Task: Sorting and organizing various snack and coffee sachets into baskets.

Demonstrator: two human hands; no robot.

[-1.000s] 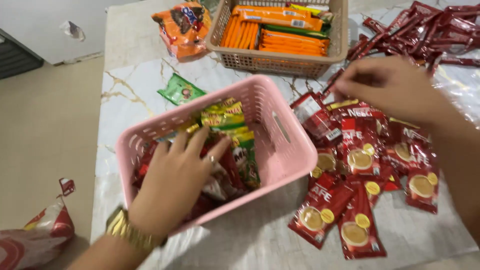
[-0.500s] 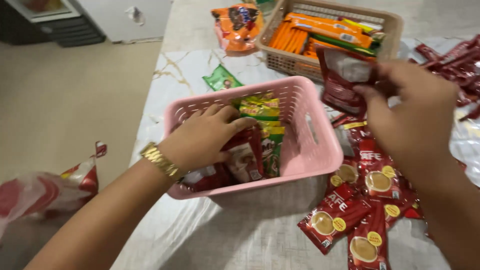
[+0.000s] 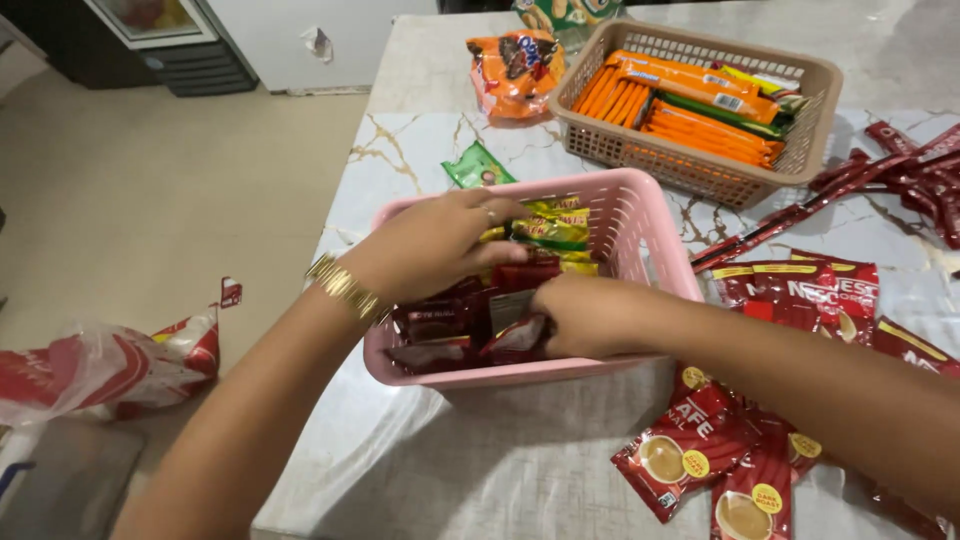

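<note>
Hands meet inside the pink basket (image 3: 640, 225): left hand (image 3: 435, 240) spread flat on sachets (image 3: 470, 325), right hand (image 3: 585, 315) curled, its grip hidden.

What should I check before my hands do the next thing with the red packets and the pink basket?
1. Both hands inside the pink basket: ok, left hand and right hand are in it.
2. Right hand on a red packet: ok, fingers touch it.
3. Firm grip on it: cannot tell, fingers hidden.
4. Green packets held aside by the left hand: ok.
5. More loose red packets beside the basket: ok.
6. Basket flat on the table: ok.
</note>
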